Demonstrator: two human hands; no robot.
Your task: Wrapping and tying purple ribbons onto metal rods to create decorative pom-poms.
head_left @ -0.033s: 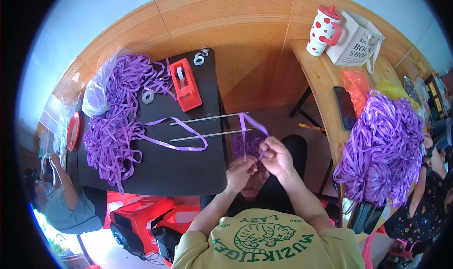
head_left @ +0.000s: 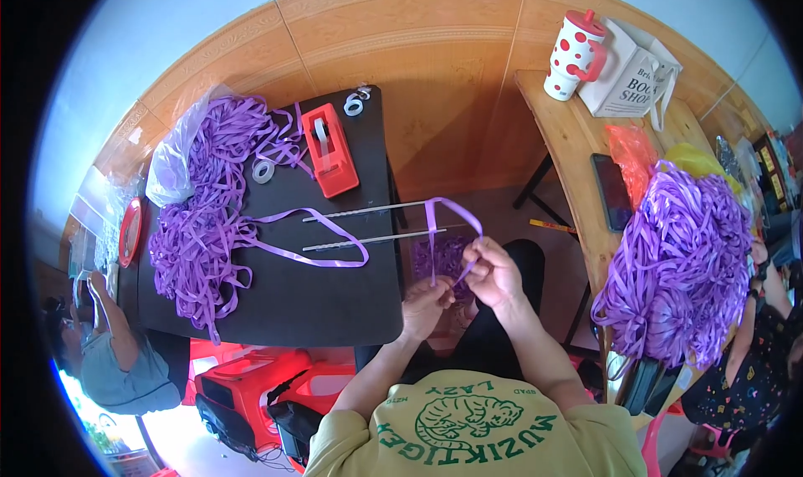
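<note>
A narrow purple ribbon (head_left: 456, 208) rises from my left hand (head_left: 427, 303), bends at the end of the farther rod and comes down to my right hand (head_left: 495, 269). Both hands are closed on it in pinches, close together past the black table's right edge. Two thin metal rods (head_left: 376, 209) lie side by side, their right ends sticking out beyond that table. Another ribbon loop (head_left: 355, 253) lies across the rods, trailing from a large purple ribbon heap (head_left: 192, 251) on the left. The ribbon's ends inside my fingers are hidden.
The black table (head_left: 318, 310) also bears a red tape dispenser (head_left: 332, 151), tape rolls (head_left: 263, 171) and a plastic bag (head_left: 170, 171). On the wooden table (head_left: 577, 163) are another ribbon pile (head_left: 677, 268), a phone (head_left: 611, 192) and a dotted tumbler (head_left: 573, 54). People sit at both sides.
My right hand has shifted slightly to the right, and the ribbon between it and the rod bows out a little wider. My left hand stays in place.
</note>
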